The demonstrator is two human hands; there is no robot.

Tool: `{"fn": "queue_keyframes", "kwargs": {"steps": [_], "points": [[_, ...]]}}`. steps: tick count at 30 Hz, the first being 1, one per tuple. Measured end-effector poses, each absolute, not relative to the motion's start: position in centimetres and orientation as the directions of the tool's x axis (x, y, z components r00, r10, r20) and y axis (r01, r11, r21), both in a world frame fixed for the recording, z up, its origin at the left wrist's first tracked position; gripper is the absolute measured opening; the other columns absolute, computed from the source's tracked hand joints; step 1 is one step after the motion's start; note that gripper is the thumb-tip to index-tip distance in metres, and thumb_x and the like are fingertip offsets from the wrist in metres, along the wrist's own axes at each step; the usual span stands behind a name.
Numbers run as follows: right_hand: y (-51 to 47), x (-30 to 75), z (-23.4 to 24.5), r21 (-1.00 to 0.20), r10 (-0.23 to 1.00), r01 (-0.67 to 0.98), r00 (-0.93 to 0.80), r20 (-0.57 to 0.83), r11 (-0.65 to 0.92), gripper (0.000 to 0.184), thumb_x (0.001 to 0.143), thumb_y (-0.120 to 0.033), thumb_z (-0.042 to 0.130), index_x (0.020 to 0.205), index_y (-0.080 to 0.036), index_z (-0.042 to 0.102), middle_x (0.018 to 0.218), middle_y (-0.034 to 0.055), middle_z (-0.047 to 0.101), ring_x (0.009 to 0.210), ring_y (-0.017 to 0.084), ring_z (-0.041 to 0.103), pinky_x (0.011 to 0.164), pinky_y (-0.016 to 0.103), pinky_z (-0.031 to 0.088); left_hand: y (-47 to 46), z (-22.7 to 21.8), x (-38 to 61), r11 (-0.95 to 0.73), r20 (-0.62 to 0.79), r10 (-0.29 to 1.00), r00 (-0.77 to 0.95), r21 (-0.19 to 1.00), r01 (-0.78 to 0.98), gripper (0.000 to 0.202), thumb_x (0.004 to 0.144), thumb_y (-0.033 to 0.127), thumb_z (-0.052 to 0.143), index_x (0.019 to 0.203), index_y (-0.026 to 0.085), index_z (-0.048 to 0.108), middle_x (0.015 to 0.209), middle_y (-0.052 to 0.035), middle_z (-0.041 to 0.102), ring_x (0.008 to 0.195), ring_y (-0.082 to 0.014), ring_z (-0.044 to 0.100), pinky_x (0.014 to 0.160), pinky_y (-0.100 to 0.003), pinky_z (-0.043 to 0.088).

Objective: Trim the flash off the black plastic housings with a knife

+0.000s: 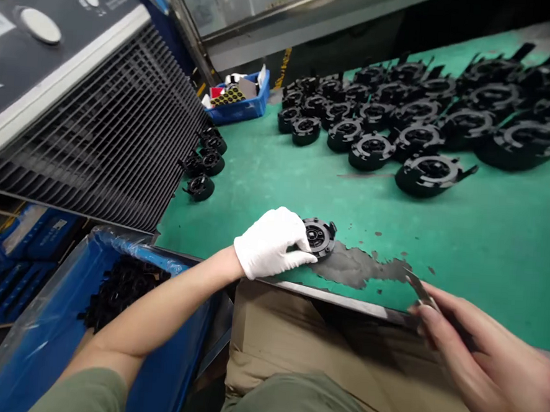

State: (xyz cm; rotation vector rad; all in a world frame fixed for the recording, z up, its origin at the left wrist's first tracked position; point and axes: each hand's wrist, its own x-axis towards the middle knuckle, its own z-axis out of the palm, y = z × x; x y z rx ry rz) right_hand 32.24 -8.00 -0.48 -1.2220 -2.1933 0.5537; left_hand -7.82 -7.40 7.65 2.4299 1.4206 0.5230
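"Grip first: the left hand (275, 243), gloved in white, has thumb and fingers closed on the side of a round black part (319, 238)!"

"And where does that part sit?"

"Low at the green tabletop (267, 184), near the front edge, right beside a ragged grey patch (355, 265)."

"Now the right hand (480, 355)?"

"Bare, and pinched tight on a thin blade (419, 289), tip slanting towards the patch's far end, well apart from the black part!"

"Take us outward!"

"Loose rows of black housings (372, 151) crowd the far right, while a smaller cluster (200, 188) stands by the slatted panel (103, 121) on the left. Beyond that, a blue tray (241, 112) with mixed bits inside!"

"And below?"

"Blue bin (172, 355) under the left forearm (176, 305), dark pieces (120, 293) heaped in it!"
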Motion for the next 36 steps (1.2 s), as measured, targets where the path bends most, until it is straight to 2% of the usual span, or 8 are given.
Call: {"fn": "queue_keyframes", "kwargs": {"steps": [3, 7, 12, 17, 22, 27, 32, 36], "points": [[-9.1, 28.9, 2.0, -0.602, 0.792, 0.528, -0.503, 0.347, 0.599, 0.035, 0.122, -0.037, 0.063, 0.154, -0.027, 0.074, 0.109, 0.0033, 0.093, 0.068, 0.017, 0.085, 0.072, 0.021, 0.07, -9.4, 6.5, -5.2, -0.463, 0.349, 0.869, 0.351, 0.326, 0.824, 0.029, 0.106, 0.045, 0.089, 0.089, 0.024, 0.079, 0.099, -0.0088, 0.084, 0.103, -0.0298, 0.082, 0.103, -0.051, 0.063], [-9.6, 25.5, 2.9, -0.584, 0.734, 0.455, -0.515, 0.443, 0.672, 0.035, 0.125, -0.03, 0.056, 0.155, -0.021, 0.071, 0.125, 0.0057, 0.093, 0.087, 0.018, 0.09, 0.084, 0.026, 0.072, -10.9, 5.3, -4.0, -0.445, 0.441, 0.85, 0.289, 0.305, 0.842, 0.019, 0.104, 0.033, 0.088, 0.094, 0.025, 0.073, 0.105, -0.0054, 0.082, 0.126, -0.0324, 0.082, 0.13, -0.067, 0.056], [-10.1, 24.0, 1.0, -0.493, 0.689, 0.482, -0.544, 0.479, 0.724, 0.036, 0.125, -0.025, 0.052, 0.154, -0.013, 0.068, 0.118, 0.0103, 0.093, 0.086, 0.021, 0.09, 0.07, 0.031, 0.067, -10.3, 5.0, -5.5, -0.568, 0.423, 0.799, 0.427, 0.297, 0.768, 0.015, 0.105, 0.029, 0.084, 0.108, 0.024, 0.07, 0.122, -0.011, 0.077, 0.134, -0.0329, 0.076, 0.114, -0.056, 0.067], [-10.7, 22.7, 0.5, -0.465, 0.673, 0.487, -0.559, 0.484, 0.739, 0.036, 0.12, -0.015, 0.053, 0.152, -0.009, 0.069, 0.101, 0.0068, 0.089, 0.073, 0.017, 0.081, 0.063, 0.032, 0.059, -9.6, 5.0, -6.4, -0.626, 0.42, 0.765, 0.489, 0.306, 0.717, 0.019, 0.109, 0.032, 0.086, 0.11, 0.025, 0.069, 0.111, -0.0057, 0.075, 0.119, -0.0268, 0.076, 0.115, -0.052, 0.067], [-11.5, 22.1, 0.6, -0.434, 0.643, 0.476, -0.61, 0.464, 0.765, 0.063, 0.101, 0.005, 0.049, 0.162, -0.003, 0.062, 0.102, 0.0075, 0.086, 0.08, 0.02, 0.081, 0.068, 0.034, 0.063, -9.6, 5.0, -6.6, -0.615, 0.411, 0.776, 0.479, 0.322, 0.72, 0.021, 0.107, 0.033, 0.091, 0.108, 0.027, 0.071, 0.108, -0.004, 0.074, 0.119, -0.0252, 0.076, 0.114, -0.049, 0.067], [-12.2, 22.4, 1.3, -0.385, 0.634, 0.504, -0.637, 0.439, 0.773, 0.084, 0.093, 0.01, 0.048, 0.175, -0.007, 0.053, 0.11, 0.0103, 0.089, 0.085, 0.022, 0.082, 0.075, 0.034, 0.067, -9.7, 5.0, -6.5, -0.609, 0.418, 0.781, 0.464, 0.349, 0.712, 0.022, 0.106, 0.031, 0.093, 0.107, 0.027, 0.071, 0.107, -0.0028, 0.075, 0.114, -0.0228, 0.077, 0.116, -0.048, 0.067], [-12.6, 21.9, 2.3, -0.287, 0.635, 0.569, -0.646, 0.425, 0.771, 0.075, 0.087, 0.009, 0.053, 0.158, -0.008, 0.07, 0.115, 0.0135, 0.091, 0.089, 0.022, 0.083, 0.072, 0.033, 0.068, -9.9, 4.8, -6.3, -0.598, 0.425, 0.789, 0.444, 0.363, 0.715, 0.02, 0.109, 0.034, 0.089, 0.107, 0.027, 0.07, 0.102, -0.0006, 0.074, 0.106, -0.0199, 0.077, 0.118, -0.047, 0.067], [-12.2, 21.5, 2.3, -0.221, 0.611, 0.579, -0.665, 0.429, 0.785, 0.072, 0.08, 0.009, 0.056, 0.148, -0.004, 0.076, 0.101, 0.0128, 0.088, 0.081, 0.023, 0.082, 0.065, 0.033, 0.065, -9.7, 4.8, -6.1, -0.604, 0.431, 0.783, 0.448, 0.359, 0.712, 0.02, 0.109, 0.03, 0.089, 0.107, 0.028, 0.07, 0.098, 0.0008, 0.074, 0.103, -0.0193, 0.077, 0.118, -0.047, 0.065]]}}
